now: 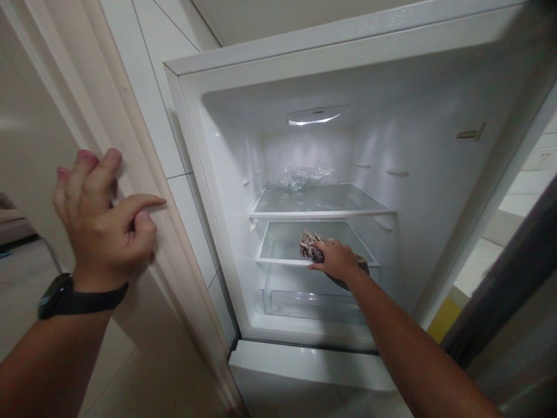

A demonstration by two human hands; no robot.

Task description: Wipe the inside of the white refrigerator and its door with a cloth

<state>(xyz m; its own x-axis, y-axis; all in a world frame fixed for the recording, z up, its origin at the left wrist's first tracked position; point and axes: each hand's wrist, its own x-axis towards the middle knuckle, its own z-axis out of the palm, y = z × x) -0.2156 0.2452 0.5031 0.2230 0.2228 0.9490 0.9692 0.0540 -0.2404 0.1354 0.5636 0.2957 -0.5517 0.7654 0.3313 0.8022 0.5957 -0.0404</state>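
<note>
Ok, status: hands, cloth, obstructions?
Right hand gripping patterned cloth inside fridge. Left hand by door frame, nothing seen in it. Clear plastic on upper shelf, not touching cloth.

- Above the upper shelf (324, 201), the front and middle are free; a plastic bag (308, 176) lies at the back.
- The right hand (338, 258) and the cloth (311, 248) in it block part of the lower shelf (281, 245); its left side is open.
- A door frame (130, 133) stands left of the fridge (435, 191).
</note>
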